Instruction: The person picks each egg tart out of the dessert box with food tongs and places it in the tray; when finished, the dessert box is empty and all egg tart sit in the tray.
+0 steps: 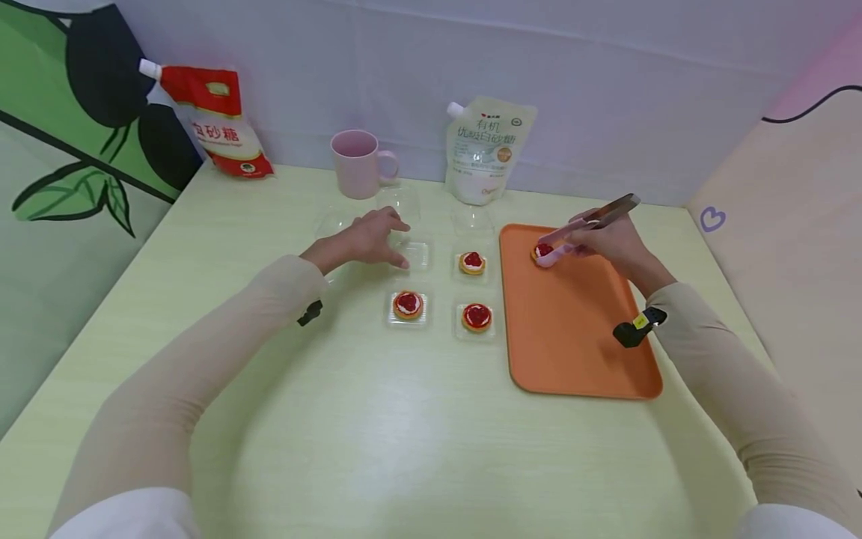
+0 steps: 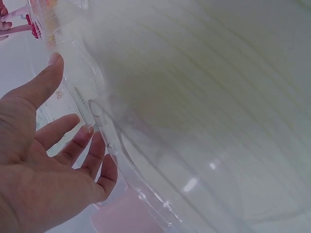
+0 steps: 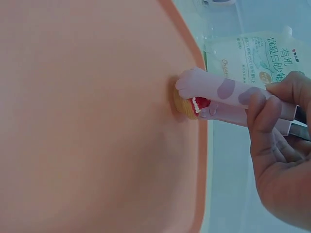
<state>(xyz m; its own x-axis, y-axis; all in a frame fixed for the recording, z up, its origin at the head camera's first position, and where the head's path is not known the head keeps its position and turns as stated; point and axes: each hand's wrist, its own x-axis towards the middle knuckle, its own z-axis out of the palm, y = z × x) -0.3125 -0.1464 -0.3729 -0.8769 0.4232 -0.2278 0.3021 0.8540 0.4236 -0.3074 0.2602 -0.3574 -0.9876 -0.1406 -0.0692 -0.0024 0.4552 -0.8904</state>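
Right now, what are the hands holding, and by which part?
The right hand grips pink tongs near their metal end, tips flanking a tart. The left hand holds nothing.

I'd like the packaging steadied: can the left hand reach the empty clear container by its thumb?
Probably yes: the left hand appears to hold nothing, its thumb is right by the empty clear container, and nothing seems to block it.
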